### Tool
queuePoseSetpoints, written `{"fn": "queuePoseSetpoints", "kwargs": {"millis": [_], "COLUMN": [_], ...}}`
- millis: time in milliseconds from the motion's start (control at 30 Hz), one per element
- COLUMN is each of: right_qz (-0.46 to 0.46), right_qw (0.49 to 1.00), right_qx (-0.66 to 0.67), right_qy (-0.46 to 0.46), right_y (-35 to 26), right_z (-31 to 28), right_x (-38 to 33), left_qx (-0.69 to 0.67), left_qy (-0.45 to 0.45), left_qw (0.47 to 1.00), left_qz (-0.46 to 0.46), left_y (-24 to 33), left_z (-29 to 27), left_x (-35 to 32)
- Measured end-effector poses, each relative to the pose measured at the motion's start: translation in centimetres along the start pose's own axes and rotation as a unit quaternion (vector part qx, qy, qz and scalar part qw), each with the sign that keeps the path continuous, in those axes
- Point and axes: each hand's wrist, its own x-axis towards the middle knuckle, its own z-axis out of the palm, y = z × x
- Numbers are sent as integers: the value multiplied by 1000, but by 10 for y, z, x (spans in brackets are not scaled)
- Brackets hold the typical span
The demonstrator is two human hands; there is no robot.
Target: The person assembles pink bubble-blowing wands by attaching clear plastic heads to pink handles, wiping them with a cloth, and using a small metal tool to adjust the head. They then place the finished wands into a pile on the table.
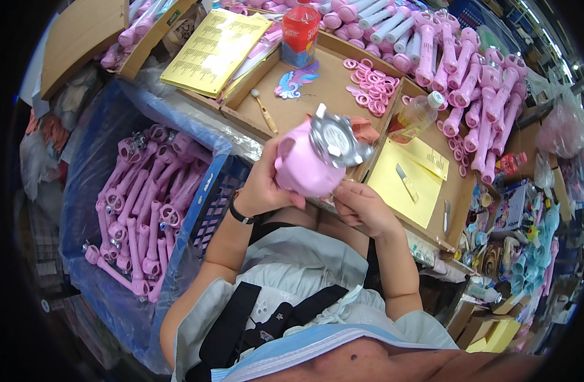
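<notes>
Plastic piece [306, 170], pink, bulbous, lobed silver top [336, 140], held in left grip [266, 181], right grip [366, 207] curled, contents unclear

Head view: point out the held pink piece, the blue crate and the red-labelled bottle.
Pink piece [309, 173]: head view, on its rounded body.
Blue crate [208, 219]: head view, on its slotted wall.
Red-labelled bottle [299, 37]: head view, on its label.

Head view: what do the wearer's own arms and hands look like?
The left hand and right hand are ungloved. A narrow black wristband with a small pale piece circles the left wrist; none shows on the right. The forearms are bare, below loose pale grey sleeves.
</notes>
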Motion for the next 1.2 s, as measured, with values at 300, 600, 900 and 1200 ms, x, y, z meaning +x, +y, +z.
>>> {"fn": "queuePoseSetpoints", "kwargs": {"millis": [300, 600, 900, 1200], "right_qz": [-40, -316, -434, -339], "right_qw": [999, 794, 568, 662], "right_qx": [-9, -482, -633, -630], "right_qy": [-28, 193, 297, 223], "right_y": [24, 30, 21, 3], "right_z": [0, 15, 20, 38], "right_x": [4, 6, 17, 5], "left_qx": [8, 68, -142, -30], "left_qy": [28, 56, 98, 92], "left_qw": [999, 995, 976, 964], "left_qz": [-31, -40, -137, -249], "left_y": [3, 5, -17, -29], "left_z": [5, 7, 8, 6], "left_x": [-8, -12, -16, -38]}}
